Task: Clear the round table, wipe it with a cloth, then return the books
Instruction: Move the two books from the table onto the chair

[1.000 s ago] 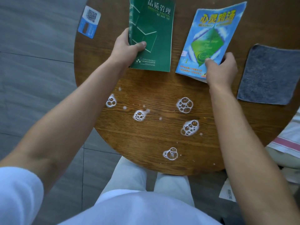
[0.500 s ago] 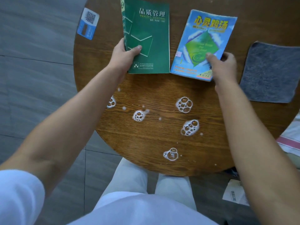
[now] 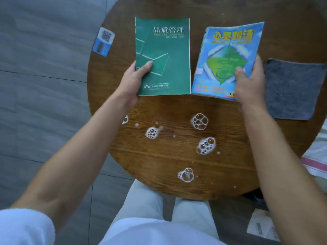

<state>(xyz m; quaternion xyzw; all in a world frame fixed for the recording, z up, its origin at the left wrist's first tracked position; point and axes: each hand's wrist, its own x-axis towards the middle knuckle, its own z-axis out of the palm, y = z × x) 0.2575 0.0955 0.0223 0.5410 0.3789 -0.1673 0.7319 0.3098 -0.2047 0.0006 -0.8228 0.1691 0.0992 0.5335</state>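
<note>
A green book (image 3: 164, 50) and a blue book (image 3: 228, 55) are side by side over the far half of the round wooden table (image 3: 159, 156). My left hand (image 3: 134, 80) grips the green book at its lower left edge, thumb on the cover. My right hand (image 3: 249, 80) grips the blue book at its lower right corner, thumb on top. A grey cloth (image 3: 293, 89) lies flat on the table to the right of the blue book. Several foamy bubble patches (image 3: 200, 121) dot the near half of the table.
A blue card with a QR code (image 3: 104, 41) hangs at the table's left edge. Grey floor tiles lie to the left. A striped white and pink fabric (image 3: 316, 160) shows at the right edge, and a paper (image 3: 261, 225) lies on the floor at lower right.
Both hands have drawn the books nearer to me and closer together, so their inner edges almost meet. My grips have slid further up along each book's outer edge.
</note>
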